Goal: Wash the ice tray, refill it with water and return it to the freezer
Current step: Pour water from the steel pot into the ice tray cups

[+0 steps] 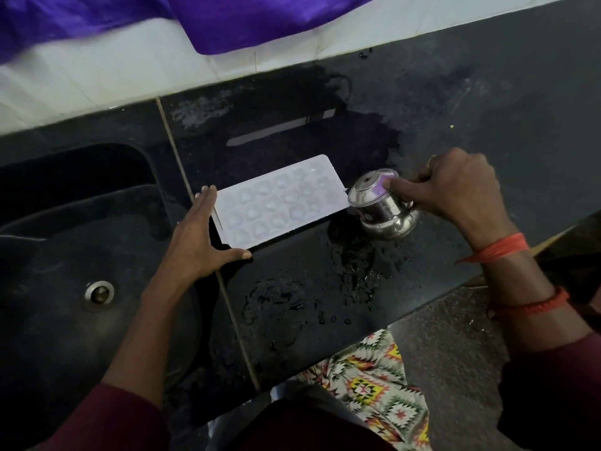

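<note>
Ice tray (279,203), white, cups up, lies flat on wet black stone countertop (325,288) just right of dark sink (65,239) with steel drain (98,295). Left hand (198,242) released, fingers straight against tray's left end, thumb at its near corner; right hand (455,190) clasps small steel pot (380,206), tipped on its side with mouth toward tray's right end, thumb on the rim. Water pooled and beaded around both; white tiled wall (97,83) behind counter, purple cloth (260,21) hanging over it, patterned cloth (383,385) below counter edge.
</note>
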A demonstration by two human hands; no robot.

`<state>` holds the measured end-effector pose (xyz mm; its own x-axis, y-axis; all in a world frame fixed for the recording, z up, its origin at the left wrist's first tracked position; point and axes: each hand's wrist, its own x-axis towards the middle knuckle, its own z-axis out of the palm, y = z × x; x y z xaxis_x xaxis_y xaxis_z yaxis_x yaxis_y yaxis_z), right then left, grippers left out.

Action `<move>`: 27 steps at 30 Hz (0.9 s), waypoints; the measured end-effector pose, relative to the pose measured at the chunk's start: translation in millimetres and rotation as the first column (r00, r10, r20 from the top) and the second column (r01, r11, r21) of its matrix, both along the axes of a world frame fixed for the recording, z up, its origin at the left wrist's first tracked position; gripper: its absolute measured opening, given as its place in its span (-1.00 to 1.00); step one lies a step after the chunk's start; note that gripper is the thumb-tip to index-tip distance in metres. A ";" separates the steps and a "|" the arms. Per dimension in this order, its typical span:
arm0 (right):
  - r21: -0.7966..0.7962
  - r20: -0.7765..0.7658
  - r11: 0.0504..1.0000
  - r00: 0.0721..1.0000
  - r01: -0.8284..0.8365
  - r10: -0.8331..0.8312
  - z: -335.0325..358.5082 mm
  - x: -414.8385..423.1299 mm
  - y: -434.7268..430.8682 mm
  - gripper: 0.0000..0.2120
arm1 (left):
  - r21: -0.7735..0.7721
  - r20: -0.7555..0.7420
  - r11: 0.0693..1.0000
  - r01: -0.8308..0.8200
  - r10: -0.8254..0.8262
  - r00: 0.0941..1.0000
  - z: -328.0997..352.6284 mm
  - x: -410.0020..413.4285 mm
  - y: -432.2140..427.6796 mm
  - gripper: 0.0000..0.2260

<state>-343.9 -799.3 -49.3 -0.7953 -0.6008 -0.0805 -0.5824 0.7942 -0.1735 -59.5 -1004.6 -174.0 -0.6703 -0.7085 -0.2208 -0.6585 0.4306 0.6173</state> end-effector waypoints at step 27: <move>-0.051 0.093 0.999 0.996 -0.004 0.009 10.8 6.5 0.9 -0.56 | -0.022 -0.014 1.000 -0.003 0.002 1.000 -2.4 -1.7 2.0 0.18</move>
<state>-337.4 -798.4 -38.4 -0.7817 -0.6113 -0.1236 -0.5670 0.7791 -0.2674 -61.2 -1002.6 -176.4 -0.6714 -0.7148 -0.1957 -0.6509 0.4425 0.6169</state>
